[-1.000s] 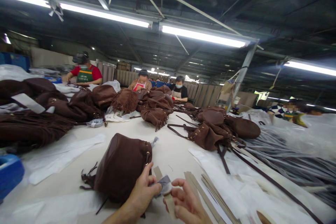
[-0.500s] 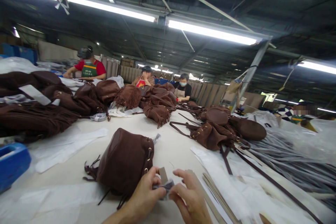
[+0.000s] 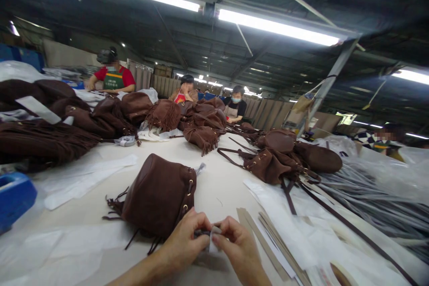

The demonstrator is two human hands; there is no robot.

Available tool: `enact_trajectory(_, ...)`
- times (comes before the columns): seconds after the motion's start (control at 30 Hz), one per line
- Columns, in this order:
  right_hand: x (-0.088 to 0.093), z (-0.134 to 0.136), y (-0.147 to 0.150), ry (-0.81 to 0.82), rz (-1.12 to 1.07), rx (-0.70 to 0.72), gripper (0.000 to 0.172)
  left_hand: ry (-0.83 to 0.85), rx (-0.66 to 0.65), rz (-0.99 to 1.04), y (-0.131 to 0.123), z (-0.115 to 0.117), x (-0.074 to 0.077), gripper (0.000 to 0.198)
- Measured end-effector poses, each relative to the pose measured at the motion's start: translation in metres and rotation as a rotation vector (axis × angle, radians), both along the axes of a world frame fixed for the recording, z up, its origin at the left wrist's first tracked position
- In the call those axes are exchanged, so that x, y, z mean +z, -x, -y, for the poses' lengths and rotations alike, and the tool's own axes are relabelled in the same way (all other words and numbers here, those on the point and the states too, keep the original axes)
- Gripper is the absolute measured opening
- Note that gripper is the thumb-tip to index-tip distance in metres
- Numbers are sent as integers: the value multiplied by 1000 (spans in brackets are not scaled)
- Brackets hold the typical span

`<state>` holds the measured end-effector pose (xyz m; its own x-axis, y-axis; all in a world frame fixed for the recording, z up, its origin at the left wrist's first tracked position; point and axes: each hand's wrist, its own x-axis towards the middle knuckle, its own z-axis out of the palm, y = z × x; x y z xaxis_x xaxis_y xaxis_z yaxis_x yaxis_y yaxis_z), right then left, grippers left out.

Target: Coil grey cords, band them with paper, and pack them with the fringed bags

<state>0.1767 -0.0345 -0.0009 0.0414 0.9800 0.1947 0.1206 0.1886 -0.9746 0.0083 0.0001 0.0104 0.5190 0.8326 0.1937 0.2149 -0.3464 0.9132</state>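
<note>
A dark brown drawstring bag (image 3: pixel 152 194) lies on its side on the white table, its gold-eyeleted mouth facing right. Just right of that mouth, my left hand (image 3: pixel 189 237) is closed in a pinch on a small greyish plastic-wrapped piece, mostly hidden by the fingers. My right hand (image 3: pixel 238 243) pinches a short pale grey-beige strip (image 3: pixel 214 233), which bends around the wrapped piece between both hands. What lies inside the wrapping cannot be made out.
Long beige strips (image 3: pixel 264 243) and white sheets (image 3: pixel 284 214) lie to the right, with a tape roll (image 3: pixel 341 273) at the front. A blue holder (image 3: pixel 15 201) stands at left. Brown bags (image 3: pixel 278 161) are heaped across the back. Several co-workers (image 3: pixel 115 78) sit beyond.
My right hand has moved in from spread fingers to a pinch on the strip. The strip, upright before, is now bent between both hands. The view has shifted slightly.
</note>
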Motion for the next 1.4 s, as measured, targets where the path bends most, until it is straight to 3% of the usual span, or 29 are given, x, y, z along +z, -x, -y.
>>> enact_trajectory(0.07, -6, -2, 0, 7, -30, -36, 24, -6, 15, 2, -2, 0, -2, 2)
enact_trajectory(0.13, -11, -4, -1, 16, -30, -46, 26, -3, 40, -8, -3, -1, -3, 9)
enact_trajectory(0.23, -14, -5, -4, 75, -70, -11, 21, -28, 20, -56, -4, 0, -2, 9)
enact_trajectory(0.3, -12, -2, -4, 82, -49, -36, 29, -51, 0, -90, -4, 1, 0, 7)
enact_trajectory(0.37, -8, 3, -3, 22, 72, -94, 26, -50, 2, -122, -3, 1, 3, 7)
enact_trajectory(0.43, -4, 9, -1, -92, 245, -133, 5, -50, 4, -164, -3, 2, 5, 5)
enact_trajectory(0.53, -5, 14, 1, -274, 425, -135, 14, -149, -40, -268, -4, 3, 7, 7)
enact_trajectory(0.63, -7, 14, -1, -347, 476, -133, 15, -267, -86, -358, -4, 7, 6, 18)
enact_trajectory(0.77, -3, 10, -10, -220, 426, -18, 7, -259, -65, -353, -5, 8, 1, 19)
enact_trajectory(0.9, 1, 8, -16, -136, 386, 70, 15, -259, -32, -323, -6, 6, -4, 17)
enact_trajectory(0.97, 0, 7, -14, -199, 434, 6, 11, -269, -32, -315, -6, 5, -3, 18)
enact_trajectory(1.13, -6, 8, -4, -494, 543, -127, 21, -254, -67, -340, -6, 5, 6, 23)
enact_trajectory(1.4, -3, 17, -9, -627, 546, -8, 24, -253, -152, -309, -2, 3, 7, 21)
